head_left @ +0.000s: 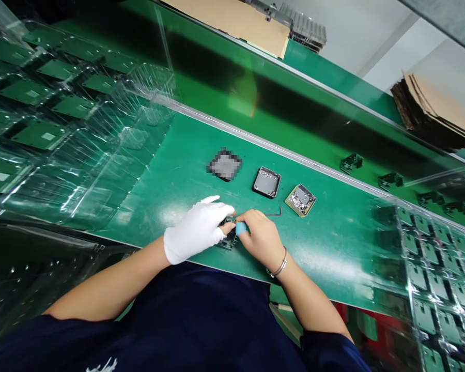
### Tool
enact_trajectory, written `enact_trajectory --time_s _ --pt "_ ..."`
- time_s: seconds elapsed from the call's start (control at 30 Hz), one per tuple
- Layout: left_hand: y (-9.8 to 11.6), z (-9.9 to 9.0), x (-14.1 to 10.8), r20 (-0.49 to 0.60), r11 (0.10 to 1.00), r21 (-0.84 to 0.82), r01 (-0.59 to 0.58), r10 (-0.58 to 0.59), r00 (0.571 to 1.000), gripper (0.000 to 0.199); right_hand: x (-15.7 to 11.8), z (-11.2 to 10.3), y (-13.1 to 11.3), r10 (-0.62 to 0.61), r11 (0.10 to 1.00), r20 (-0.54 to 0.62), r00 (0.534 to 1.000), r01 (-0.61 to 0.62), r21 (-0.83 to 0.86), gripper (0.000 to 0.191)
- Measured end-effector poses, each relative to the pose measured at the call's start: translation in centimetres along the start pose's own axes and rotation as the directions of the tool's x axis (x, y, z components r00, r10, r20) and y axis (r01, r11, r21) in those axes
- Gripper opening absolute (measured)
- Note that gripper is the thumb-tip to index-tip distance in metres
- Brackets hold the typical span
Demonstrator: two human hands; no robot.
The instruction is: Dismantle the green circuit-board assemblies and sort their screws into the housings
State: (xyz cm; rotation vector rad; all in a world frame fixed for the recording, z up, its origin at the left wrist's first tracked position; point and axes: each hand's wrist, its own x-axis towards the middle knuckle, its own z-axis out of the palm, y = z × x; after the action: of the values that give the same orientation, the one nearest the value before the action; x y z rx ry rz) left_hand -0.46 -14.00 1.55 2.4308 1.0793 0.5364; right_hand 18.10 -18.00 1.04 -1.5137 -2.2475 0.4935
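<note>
In the head view a small dark green part [228, 241] lies at the front edge of the green table, between my hands. My left hand [197, 231], in a white glove with bare fingertips, is closed on its left side. From the right, my right hand [260, 235], with a blue cover on one finger, pinches at its top. Behind my hands stand a square dark housing [267, 182] and a square silver piece [301, 200] with a yellowish rim. A thin L-shaped key [274, 214] lies just beyond my right hand. Further left is a blurred-out square piece [224, 164].
Clear plastic trays [134, 137] holding green boards fill the left side. Another tray [430, 279] of parts stands at the right. A metal-edged ledge [256, 140] runs behind, with several small black parts near its right end. Cardboard [437, 108] is stacked at the upper right.
</note>
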Motion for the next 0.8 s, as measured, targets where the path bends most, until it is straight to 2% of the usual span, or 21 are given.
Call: enact_trajectory --time_s 0.07,0.13,0.27,0.4,0.47,0.67,0.8 --pt "-0.4 -0.3 -0.4 -0.054 0.988 -0.134 0.08 -0.088 0.995 0.031 0.1 0.0 0.6 0.117 0.991 -0.027 0.993 -0.115 0.064 0.017" --pt "-0.6 -0.2 -1.2 -0.088 0.973 -0.202 0.109 -0.129 0.988 0.047 0.3 0.1 1.4 0.195 0.976 -0.008 0.981 -0.194 0.101 0.018" --pt "-0.6 1.5 -2.7 -0.1 0.987 -0.155 0.052 -0.068 0.993 0.071 0.4 -0.1 3.1 0.191 0.981 0.049 0.98 -0.192 0.017 0.022" --pt "-1.0 3.0 -3.5 -0.13 0.986 -0.096 0.134 -0.146 0.981 0.059 0.3 -0.9 4.7 0.125 0.983 0.122 0.985 -0.106 -0.153 0.02" --pt "-1.3 3.1 -3.5 -0.102 0.981 -0.096 0.169 -0.179 0.979 0.056 0.2 -1.0 5.0 0.102 0.984 0.166 0.981 -0.074 -0.165 0.018" --pt "-2.1 2.8 -3.3 -0.072 0.985 -0.095 0.143 -0.15 0.986 0.052 0.3 0.6 4.4 -0.005 0.99 0.16 0.987 -0.018 0.143 0.017" --pt "-2.3 3.0 -3.4 -0.11 0.994 -0.069 0.088 -0.096 0.989 0.053 0.4 1.2 3.9 -0.017 0.991 0.156 0.988 -0.004 0.137 0.024"
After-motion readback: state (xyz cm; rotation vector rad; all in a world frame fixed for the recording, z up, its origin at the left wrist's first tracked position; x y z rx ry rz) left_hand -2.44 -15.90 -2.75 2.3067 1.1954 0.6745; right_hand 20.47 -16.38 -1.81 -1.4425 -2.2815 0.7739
